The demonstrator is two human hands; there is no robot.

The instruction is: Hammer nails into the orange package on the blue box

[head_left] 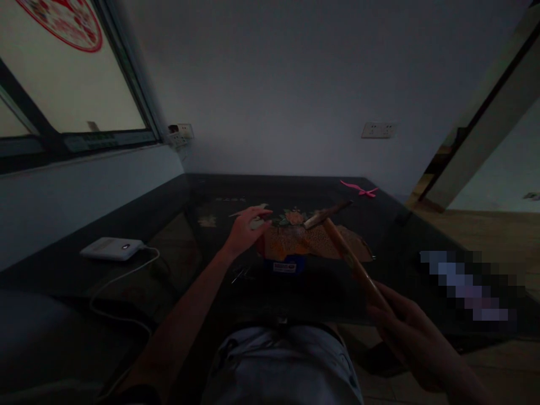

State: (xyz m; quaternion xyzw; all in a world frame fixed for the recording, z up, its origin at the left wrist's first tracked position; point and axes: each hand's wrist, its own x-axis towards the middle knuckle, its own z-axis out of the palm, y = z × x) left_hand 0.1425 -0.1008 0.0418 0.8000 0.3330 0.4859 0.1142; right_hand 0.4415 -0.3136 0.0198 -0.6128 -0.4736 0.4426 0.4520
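My right hand (pixel 403 329) grips a hammer (pixel 350 256) by its wooden handle, the head over a brown, speckled, flat piece (pixel 320 242). My left hand (pixel 248 225) is at the left end of that piece, thumb and fingers curled toward each other. In the dim light I cannot make out what lies between them. Under the piece's left part shows a blue item with a pale label (pixel 284 266). Several thin, shiny slivers (pixel 240 274) lie on the dark table (pixel 202 298), left of the blue item.
A white power bank (pixel 112 248) with a white cable (pixel 122 275) lies at the left. Near the far right corner is a pink ribbon (pixel 363 190). A pixelated patch (pixel 464 287) covers something at the right edge. Wall sockets (pixel 378 130) sit beyond the table.
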